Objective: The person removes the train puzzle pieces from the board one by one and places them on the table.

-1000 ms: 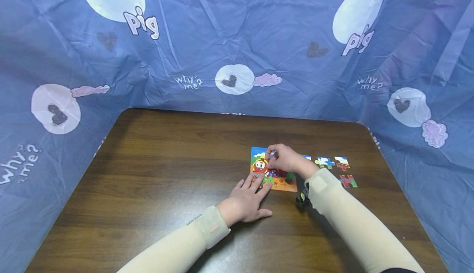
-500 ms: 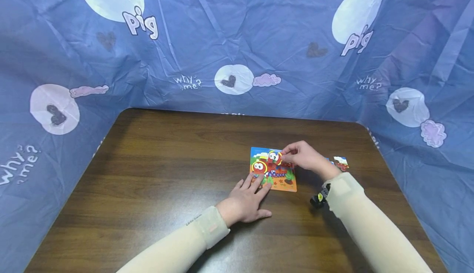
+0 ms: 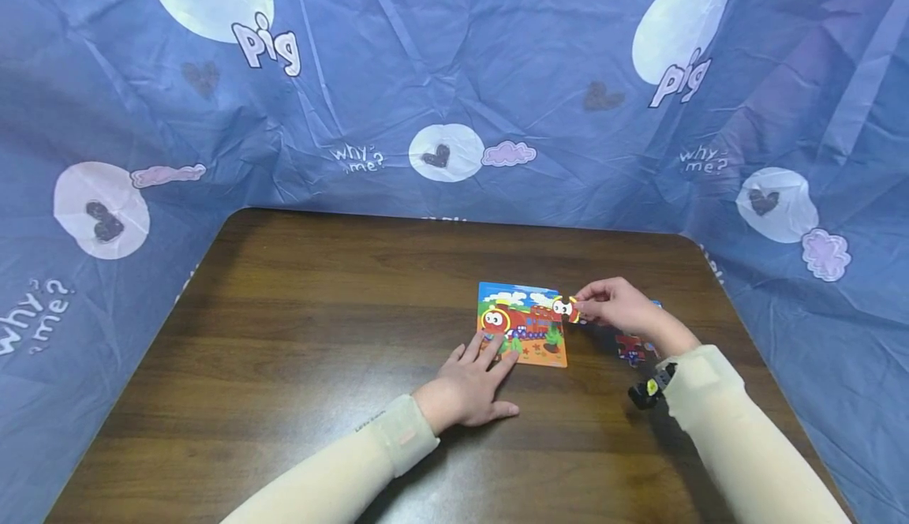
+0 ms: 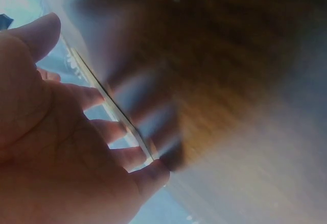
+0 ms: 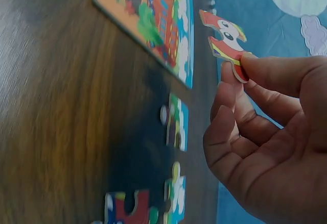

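My right hand pinches a puzzle piece printed with a red face and white eyes, between thumb and fingers. In the right wrist view this puzzle piece is held up above the table, tilted. A puzzle board with a red train picture lies flat, just left of the held piece. My left hand lies with spread fingers, its fingertips touching the board's lower left corner. In the left wrist view, the fingers of that hand reach to the thin edge of the board.
On the wooden table, a red puzzle piece lies below the right hand; other pieces are partly hidden behind that hand. The right wrist view shows a puzzle piece near the board. A blue printed cloth hangs behind the table.
My right hand has lifted the face piece off the train picture and moved right with it, to the board's right edge. My left hand has stayed in place.
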### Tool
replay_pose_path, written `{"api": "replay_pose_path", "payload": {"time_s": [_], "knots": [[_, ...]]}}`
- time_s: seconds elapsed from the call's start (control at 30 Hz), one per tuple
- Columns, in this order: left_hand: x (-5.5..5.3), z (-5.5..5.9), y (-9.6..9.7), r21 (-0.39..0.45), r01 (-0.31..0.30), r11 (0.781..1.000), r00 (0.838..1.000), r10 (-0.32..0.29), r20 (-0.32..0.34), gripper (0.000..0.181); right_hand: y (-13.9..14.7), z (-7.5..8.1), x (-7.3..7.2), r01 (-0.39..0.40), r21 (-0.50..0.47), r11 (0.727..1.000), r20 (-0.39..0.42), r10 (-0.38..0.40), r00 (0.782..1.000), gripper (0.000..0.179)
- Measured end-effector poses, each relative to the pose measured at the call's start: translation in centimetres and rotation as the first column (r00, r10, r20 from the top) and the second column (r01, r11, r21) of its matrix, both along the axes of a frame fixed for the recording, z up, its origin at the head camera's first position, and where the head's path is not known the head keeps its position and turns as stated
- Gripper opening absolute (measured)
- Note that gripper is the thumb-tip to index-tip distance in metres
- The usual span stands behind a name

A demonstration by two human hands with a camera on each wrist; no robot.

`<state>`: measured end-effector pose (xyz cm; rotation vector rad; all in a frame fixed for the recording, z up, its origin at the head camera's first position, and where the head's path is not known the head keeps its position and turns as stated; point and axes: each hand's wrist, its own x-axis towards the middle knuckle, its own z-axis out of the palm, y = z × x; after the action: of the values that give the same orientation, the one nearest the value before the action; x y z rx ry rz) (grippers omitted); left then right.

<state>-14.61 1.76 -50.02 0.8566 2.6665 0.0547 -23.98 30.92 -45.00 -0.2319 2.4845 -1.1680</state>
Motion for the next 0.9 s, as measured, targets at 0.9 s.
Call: {"api": "replay_pose_path", "payload": {"time_s": [0.9], "knots": [[0.3, 1.4, -0.2, 0.024, -0.002, 1.000, 1.000, 0.002, 0.027, 0.082, 2.6, -2.0, 1.6, -0.069, 0.229, 0.971, -0.006, 0.073, 0.997, 0.017]]}}
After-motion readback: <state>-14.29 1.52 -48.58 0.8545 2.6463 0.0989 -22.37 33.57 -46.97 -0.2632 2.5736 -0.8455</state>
